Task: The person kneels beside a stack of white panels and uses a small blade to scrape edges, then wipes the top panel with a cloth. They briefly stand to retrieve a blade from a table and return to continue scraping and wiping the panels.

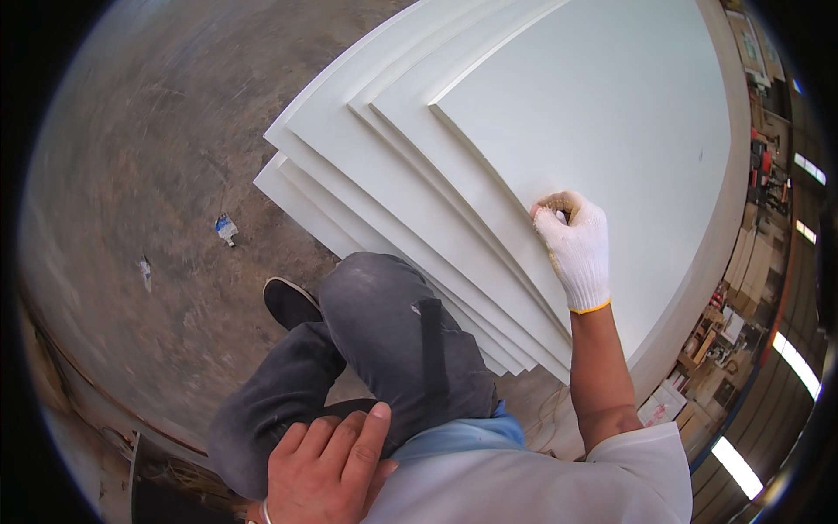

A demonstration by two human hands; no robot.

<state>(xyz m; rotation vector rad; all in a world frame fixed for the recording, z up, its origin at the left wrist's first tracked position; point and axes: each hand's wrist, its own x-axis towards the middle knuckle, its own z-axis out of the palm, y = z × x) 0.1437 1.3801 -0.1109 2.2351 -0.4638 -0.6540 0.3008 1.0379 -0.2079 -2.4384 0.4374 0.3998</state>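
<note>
My right hand (pixel 573 236), in a white knitted glove with a yellow cuff band, is at the near edge of the top white board (pixel 611 113). Its thumb and fingers curl together in a pinch; whatever they hold, if anything, is too small to make out. Under that board lie several more white boards (pixel 358 157), fanned out in a stepped stack. Bare and well apart from the boards, my left hand (pixel 323 467) is held low beside my thigh. Its fingers are stretched out, slightly apart, with nothing in them.
My bent legs in dark grey trousers (pixel 393 323) are close against the stack's near side. Scraps of litter (pixel 226 229) lie on the stained concrete floor (pixel 157 148) at left. Stacked panels and clutter (pixel 742 262) line the far right.
</note>
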